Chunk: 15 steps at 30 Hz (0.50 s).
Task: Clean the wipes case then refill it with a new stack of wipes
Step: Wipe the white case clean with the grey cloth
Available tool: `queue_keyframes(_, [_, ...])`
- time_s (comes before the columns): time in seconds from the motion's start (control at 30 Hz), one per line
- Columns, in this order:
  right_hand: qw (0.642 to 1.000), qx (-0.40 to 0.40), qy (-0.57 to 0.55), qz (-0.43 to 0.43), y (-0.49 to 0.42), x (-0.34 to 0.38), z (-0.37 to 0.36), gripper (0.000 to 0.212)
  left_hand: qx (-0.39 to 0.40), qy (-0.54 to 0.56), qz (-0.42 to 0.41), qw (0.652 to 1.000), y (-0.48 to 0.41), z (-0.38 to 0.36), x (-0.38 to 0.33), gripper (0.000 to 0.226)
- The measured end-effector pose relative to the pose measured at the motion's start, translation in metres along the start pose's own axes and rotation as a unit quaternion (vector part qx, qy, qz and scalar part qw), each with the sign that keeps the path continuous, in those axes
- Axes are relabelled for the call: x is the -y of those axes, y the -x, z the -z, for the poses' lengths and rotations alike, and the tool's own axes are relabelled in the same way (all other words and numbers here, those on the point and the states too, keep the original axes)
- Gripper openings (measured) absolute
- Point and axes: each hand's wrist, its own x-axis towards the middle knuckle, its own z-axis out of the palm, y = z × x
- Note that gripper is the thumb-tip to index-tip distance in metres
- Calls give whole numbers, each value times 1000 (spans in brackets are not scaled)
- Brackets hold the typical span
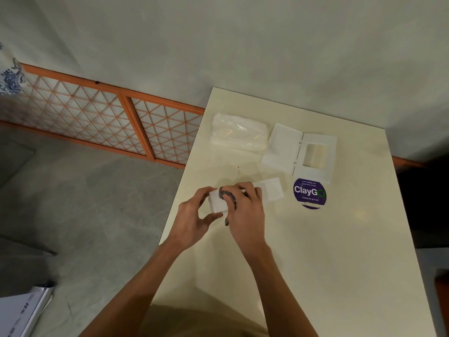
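A small white wipes case (269, 193) lies open near the table's left edge. My left hand (192, 220) grips its left end between thumb and fingers. My right hand (245, 210) presses a grey cloth (228, 194) onto the case's left half, and a tail of the cloth hangs below my palm. A new stack of white wipes in clear plastic wrap (238, 133) lies at the back of the table. Beside it to the right, a larger white case (284, 147) lies opened flat, its lid (315, 154) showing a rectangular opening.
The cream table (315, 251) carries a round purple "ClayGo" sticker (309, 194) right of my hands. A tiny pin-like object (239, 169) lies behind the small case. Left of the table are grey floor and an orange lattice panel (97, 115).
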Motion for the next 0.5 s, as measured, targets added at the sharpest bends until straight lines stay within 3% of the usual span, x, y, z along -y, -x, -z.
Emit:
queue_keyframes(0.2, [995, 83, -46, 13, 5, 11, -1, 28, 1, -4, -10, 1000, 0, -1, 0, 65])
queue_keyframes(0.4, [995, 47, -32, -76, 0, -19, 16, 19, 10, -15, 1, 1000, 1, -2, 0, 68])
queue_keyframes(0.5, [994, 72, -65, -54, 5, -3, 9, 18, 6, -13, -2, 1000, 0, -2, -1, 68])
